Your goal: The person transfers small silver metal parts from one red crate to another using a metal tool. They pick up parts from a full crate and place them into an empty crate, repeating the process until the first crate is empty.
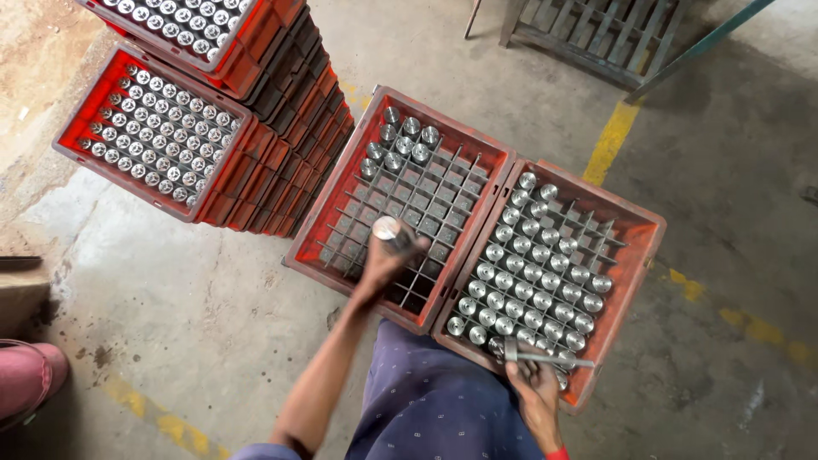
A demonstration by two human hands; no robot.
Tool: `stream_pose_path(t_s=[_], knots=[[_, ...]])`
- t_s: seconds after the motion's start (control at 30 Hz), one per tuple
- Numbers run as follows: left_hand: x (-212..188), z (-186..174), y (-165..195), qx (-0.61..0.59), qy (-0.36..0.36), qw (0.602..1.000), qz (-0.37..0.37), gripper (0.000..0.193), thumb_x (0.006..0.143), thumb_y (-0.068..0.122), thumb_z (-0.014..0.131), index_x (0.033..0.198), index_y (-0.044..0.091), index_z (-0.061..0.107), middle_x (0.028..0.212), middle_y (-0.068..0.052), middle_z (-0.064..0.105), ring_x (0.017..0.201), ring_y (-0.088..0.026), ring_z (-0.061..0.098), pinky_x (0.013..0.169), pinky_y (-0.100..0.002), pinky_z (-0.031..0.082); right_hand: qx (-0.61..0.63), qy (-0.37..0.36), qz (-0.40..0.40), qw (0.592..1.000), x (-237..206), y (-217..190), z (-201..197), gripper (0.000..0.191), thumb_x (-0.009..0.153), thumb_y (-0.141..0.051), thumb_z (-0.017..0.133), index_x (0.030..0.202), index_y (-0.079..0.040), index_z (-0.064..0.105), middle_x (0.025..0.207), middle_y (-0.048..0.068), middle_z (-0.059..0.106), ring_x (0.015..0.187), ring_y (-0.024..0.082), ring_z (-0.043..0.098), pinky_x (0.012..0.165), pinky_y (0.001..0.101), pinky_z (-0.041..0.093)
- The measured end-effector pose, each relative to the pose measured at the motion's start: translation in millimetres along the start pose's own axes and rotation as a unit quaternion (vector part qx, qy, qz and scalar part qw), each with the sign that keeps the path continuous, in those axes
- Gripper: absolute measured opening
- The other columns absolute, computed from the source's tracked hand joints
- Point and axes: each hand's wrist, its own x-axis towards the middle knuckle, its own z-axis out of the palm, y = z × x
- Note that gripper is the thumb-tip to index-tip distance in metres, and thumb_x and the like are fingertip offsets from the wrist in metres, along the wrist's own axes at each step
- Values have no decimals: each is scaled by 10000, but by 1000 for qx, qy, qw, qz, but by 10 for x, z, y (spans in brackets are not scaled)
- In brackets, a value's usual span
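A big stack of red crates (256,162) full of shiny metal pins stands on the concrete floor (170,281). Beside it sit two open crates. The left crate (400,204) is mostly bare slots. The right crate (554,264) is nearly full. The left hand (388,255) is closed around one round metal pin (386,228) above the left crate. It looks heavy, hard and slippery, so holding its side is best. The right hand (532,388) pinches a thin metal tool (545,358) at the right crate's near edge.
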Motion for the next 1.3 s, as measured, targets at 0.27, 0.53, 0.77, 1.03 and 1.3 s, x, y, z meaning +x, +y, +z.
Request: stream_pose_path(t_s=[0.27,0.53,0.77,1.03,1.3], knots=[[-1086,926,-391,176,-124,973,87,371,728,111,807,1084,70,711,872,-160,741,804,-325,735,709,-446,572,-78,-47,-43,995,60,-742,257,586,838,-169,827,1340,22,591,1123,76,661,1002,157,594,894,313,477],[-1326,1257,-256,249,-260,932,40,497,690,222,821,1156,81,719,937,-141,760,871,-347,734,749,-456,572,-154,-172,-146,962,10,-987,79,448,828,-158,830,1196,-31,608,1324,126,667,1248,228,622,1054,353,504],[-1229,1487,-632,244,-316,910,110,604,693,275,846,1238,65,691,951,-170,749,882,-362,723,766,-463,567,-175,-149,-129,965,109,-768,-414,431,789,-84,840,1175,-32,656,1285,120,702,1225,223,646,1038,344,515],[29,2181,-736,406,-235,852,232,529,896,400,758,1280,103,550,941,-135,725,695,-355,712,569,-473,555,19,62,-109,992,274,-331,-1270,480,859,-32,784,1300,7,597,1116,51,651,1023,143,591,909,285,458],[678,3016,-519,440,-187,749,459,674,840,309,688,1463,162,479,1172,-141,663,910,-320,731,630,-376,618,39,79,-86,992,55,-191,-1207,399,884,37,701,1267,24,590,1131,96,671,1041,167,623,934,302,482]])
